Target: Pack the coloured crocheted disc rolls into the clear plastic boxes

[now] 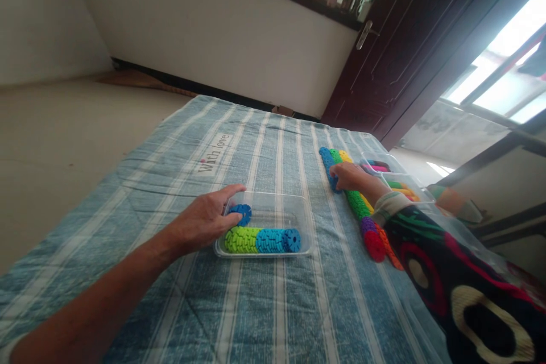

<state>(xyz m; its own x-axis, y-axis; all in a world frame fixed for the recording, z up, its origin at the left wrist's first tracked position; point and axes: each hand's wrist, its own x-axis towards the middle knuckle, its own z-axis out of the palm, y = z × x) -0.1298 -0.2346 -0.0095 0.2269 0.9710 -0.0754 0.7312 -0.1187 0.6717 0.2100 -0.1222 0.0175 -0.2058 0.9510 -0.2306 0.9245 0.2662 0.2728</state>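
Observation:
A clear plastic tray [301, 207] lies on the striped cloth in front of me. Along its near wall lies a row of toothed discs [261, 240], green at the left and blue at the right. My left hand [202, 220] reaches over the tray's left end, and its fingers pinch a single blue disc [242, 213] just inside it. To the right, long rows of coloured discs [357, 205] lie on the cloth, blue, green, yellow, purple, red and orange. My right hand [347, 176], in a patterned sleeve, is closed on the blue discs at the far part of these rows.
The blue-and-white striped cloth [264, 307] covers the whole surface and bears the words "with love". Two more clear containers [394, 179] with coloured discs stand beyond my right hand, near the right edge. A dark door [396, 40] and a white wall stand behind.

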